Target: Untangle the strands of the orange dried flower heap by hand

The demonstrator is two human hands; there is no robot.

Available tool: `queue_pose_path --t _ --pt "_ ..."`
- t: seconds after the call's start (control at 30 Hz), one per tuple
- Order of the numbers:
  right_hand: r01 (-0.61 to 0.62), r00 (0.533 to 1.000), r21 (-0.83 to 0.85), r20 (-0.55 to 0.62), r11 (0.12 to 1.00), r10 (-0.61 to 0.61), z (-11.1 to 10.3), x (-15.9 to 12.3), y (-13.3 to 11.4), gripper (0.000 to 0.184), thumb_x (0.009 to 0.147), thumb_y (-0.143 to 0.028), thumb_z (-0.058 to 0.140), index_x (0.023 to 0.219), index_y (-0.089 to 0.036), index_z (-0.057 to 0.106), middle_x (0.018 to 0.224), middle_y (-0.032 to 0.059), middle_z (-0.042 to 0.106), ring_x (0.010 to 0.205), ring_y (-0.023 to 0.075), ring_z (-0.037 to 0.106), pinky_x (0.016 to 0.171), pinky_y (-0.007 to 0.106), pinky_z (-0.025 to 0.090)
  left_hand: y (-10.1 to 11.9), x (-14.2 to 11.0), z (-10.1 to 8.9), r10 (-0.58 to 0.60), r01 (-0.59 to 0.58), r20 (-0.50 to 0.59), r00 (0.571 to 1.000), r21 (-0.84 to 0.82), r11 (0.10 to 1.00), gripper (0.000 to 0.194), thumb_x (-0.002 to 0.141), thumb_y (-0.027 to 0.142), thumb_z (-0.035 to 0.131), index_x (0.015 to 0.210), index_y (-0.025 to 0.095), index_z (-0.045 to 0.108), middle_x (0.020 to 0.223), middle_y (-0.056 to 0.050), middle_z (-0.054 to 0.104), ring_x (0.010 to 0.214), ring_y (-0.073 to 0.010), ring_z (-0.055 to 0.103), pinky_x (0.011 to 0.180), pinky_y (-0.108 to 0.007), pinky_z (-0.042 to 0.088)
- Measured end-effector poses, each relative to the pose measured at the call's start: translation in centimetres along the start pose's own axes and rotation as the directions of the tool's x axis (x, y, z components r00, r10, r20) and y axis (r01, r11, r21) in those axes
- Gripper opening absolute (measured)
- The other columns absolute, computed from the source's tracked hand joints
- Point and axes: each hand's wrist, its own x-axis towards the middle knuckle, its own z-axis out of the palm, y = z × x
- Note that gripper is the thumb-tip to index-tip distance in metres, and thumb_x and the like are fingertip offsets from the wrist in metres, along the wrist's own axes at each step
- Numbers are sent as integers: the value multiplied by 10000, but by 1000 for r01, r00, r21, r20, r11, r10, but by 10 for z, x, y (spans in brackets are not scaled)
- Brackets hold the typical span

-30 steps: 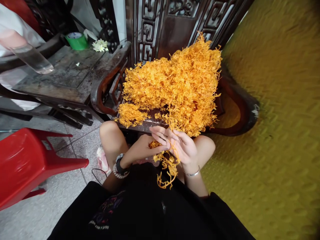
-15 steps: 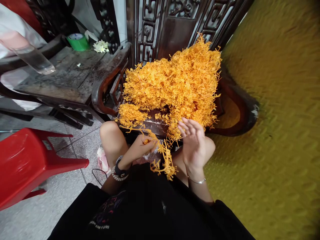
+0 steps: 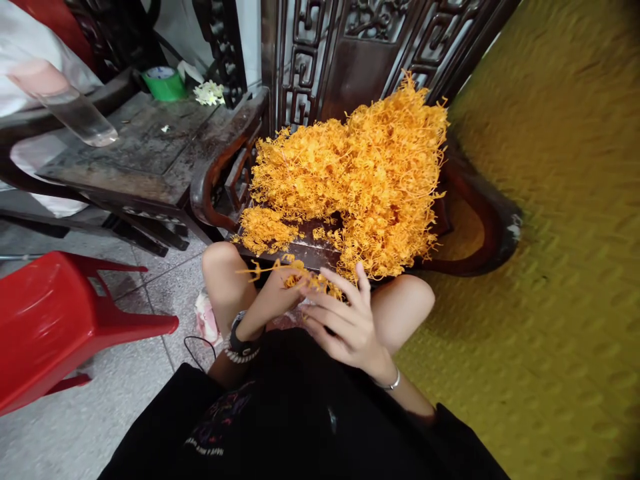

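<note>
A thin, branching orange sprig (image 3: 296, 265) lies across my lap area, pinched in the closed fingers of my left hand (image 3: 273, 297). Its thin end sticks out to the left, while its bushier part is partly hidden by my right hand (image 3: 345, 327). The fingers of that hand are spread and overlap the sprig; whether they touch it I cannot tell. Just beyond both hands, a large heap of similar orange sprigs (image 3: 350, 167) covers most of a dark wooden chair seat (image 3: 320, 255). A smaller clump (image 3: 267, 230) lies at its front left.
To the left, a dark wooden side table (image 3: 150, 150) holds green tape (image 3: 164, 83), pale flowers (image 3: 209, 93) and a clear bottle (image 3: 83, 113). A red plastic stool (image 3: 65, 313) stands on the tiled floor. Textured yellow material (image 3: 525, 300) fills the right side.
My right hand has moved left and down from the heap's front edge to the sprig. The sprig's bushy end, which hung down before, now sits higher behind my right fingers.
</note>
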Motion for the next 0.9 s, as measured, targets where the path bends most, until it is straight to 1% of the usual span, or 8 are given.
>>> queue_pose_path --t 0.07,0.13,0.2,0.33,0.43,0.63,0.77,0.9 --pt "-111 989 -23 -99 994 108 -4 0 5 348 758 -149 640 1055 -329 646 1120 -13 699 1256 305 476 1130 622 59 -1 -1 -2 -37 44 80 996 -92 995 491 865 529 452 542 160 417 473 37 391 444 -58 320 410 -198 250" --pt "-192 976 1 -106 981 191 -9 1 11 315 774 -141 630 1041 -307 651 1084 7 706 1201 285 508 1122 599 125 0 -4 -5 -70 109 198 978 -194 975 502 868 507 472 513 161 387 418 57 338 389 -41 258 388 -199 205" --pt "-228 973 71 -11 971 229 -12 2 15 256 793 -157 627 1015 -284 650 1002 15 710 1075 249 568 1097 558 220 1 -5 -8 -78 149 261 962 -262 954 509 872 491 481 499 159 381 403 59 338 371 -34 251 384 -200 198" --pt "-304 945 240 203 922 258 -13 6 16 44 838 -214 597 870 -228 624 816 21 642 832 193 563 950 461 380 4 -5 -11 -56 126 255 965 -268 955 503 873 452 505 488 143 407 426 48 373 392 -30 286 392 -193 204" --pt "-372 916 347 286 861 281 -10 8 13 175 869 -237 555 697 -208 540 689 4 532 723 166 492 758 359 415 3 -4 -9 -52 139 282 958 -296 945 508 857 447 533 472 142 403 410 53 353 382 -25 265 382 -190 190" --pt "-411 909 682 362 605 208 -7 11 14 273 895 -311 497 643 -204 505 618 -13 448 618 142 425 603 297 357 -14 -16 16 -96 253 310 946 -521 815 623 735 683 510 418 192 292 310 76 212 272 -40 191 295 -204 212" --pt "-418 907 784 390 459 160 -7 8 20 305 874 -381 511 618 -214 509 590 -9 445 636 161 414 630 322 360 -30 -22 34 -12 151 288 957 -466 872 668 739 769 361 372 222 253 275 65 194 232 -59 178 263 -234 251" --pt "-357 921 905 300 233 247 6 -9 21 448 796 -528 553 511 -221 395 501 -25 370 546 154 369 606 340 372 -38 -10 39 -110 160 169 980 -322 933 643 841 679 112 339 293 222 270 79 57 225 -86 61 193 -258 162"
